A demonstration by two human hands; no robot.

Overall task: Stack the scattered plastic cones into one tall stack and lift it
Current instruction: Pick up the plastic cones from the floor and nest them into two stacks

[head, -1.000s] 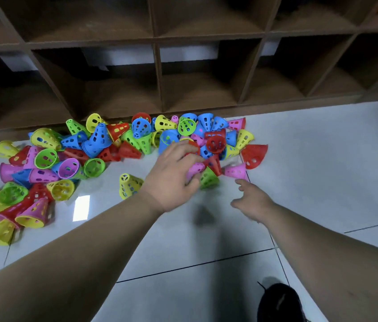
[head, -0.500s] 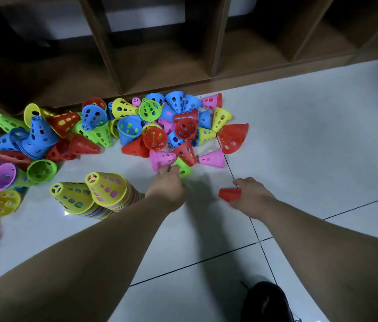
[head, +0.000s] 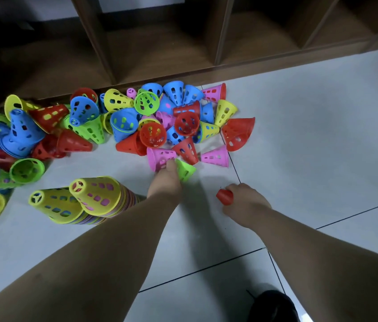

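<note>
A: Risk — left hand (head: 166, 180) against pink cone (head: 160, 156) and green cone (head: 185, 170) at the near edge of the pile (head: 153, 135); a clumsy grab scatters them. Yellow-topped stacks (head: 97, 196) lie tipped on the floor (head: 299, 159), near left, and could roll.

B: Right hand (head: 247, 203) clenched round red cone (head: 225, 196), which is mostly hidden. Left fingers out of sight — grip unknown. Pile is cut off at the left.
</note>
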